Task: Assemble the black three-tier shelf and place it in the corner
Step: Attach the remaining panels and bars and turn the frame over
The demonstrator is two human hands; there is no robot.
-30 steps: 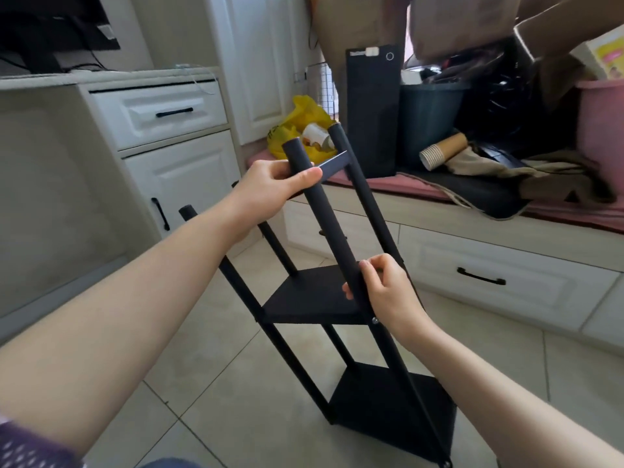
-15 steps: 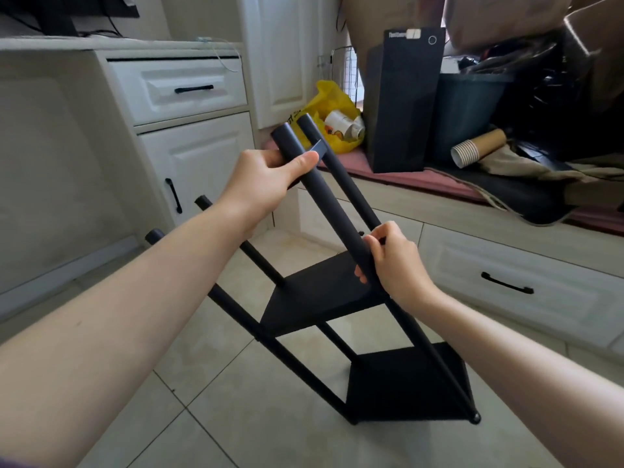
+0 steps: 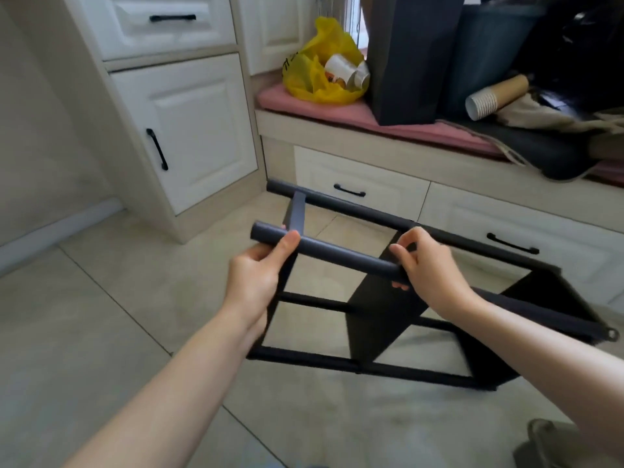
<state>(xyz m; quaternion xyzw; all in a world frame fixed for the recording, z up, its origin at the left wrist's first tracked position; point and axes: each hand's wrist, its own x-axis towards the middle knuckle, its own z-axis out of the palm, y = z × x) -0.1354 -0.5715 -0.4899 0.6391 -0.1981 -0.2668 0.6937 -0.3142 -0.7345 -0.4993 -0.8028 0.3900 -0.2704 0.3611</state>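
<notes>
Black shelf (image 3: pixel 388 309) now tipped almost flat on its side, low over the floor (image 3: pixel 101 315) at centre frame; a second ago leaning steeply with feet down at 5 o'clock. Left hand (image 3: pixel 260 275) wrapped around the nearest post's free end, right hand (image 3: pixel 429 268) pinching the same post further along. Top tier apparently still missing, so probably laid over for more fitting.
</notes>
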